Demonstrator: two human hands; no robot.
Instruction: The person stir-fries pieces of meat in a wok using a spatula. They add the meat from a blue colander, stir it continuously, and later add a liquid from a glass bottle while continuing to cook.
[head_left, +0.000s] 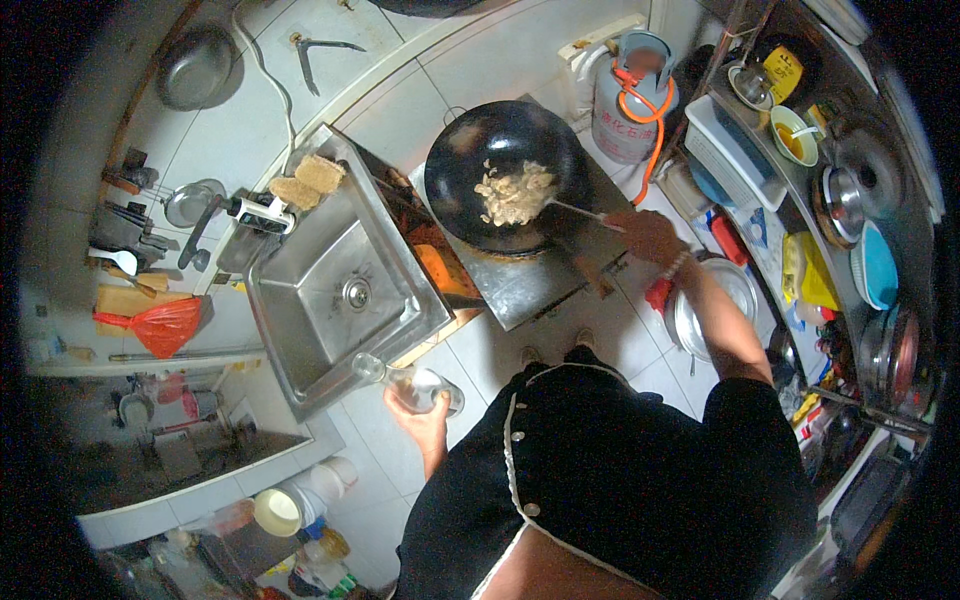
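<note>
A black wok sits on a metal-topped stove in front of me. Pale cooked pieces of food lie in it, to the right of its middle. My right hand grips the handle of a cooking spatula, whose far end is among the food and partly hidden. Over the floor by the sink's near corner, my left hand holds a clear glass bottle on its side. The bottle's narrower end points left, towards the sink rim; what it contains is hard to tell.
Left of the stove is a steel sink with a faucet and loofah sponges at its back. A gas cylinder with an orange hose stands behind right. A metal pot is under my right forearm, beside crowded shelves.
</note>
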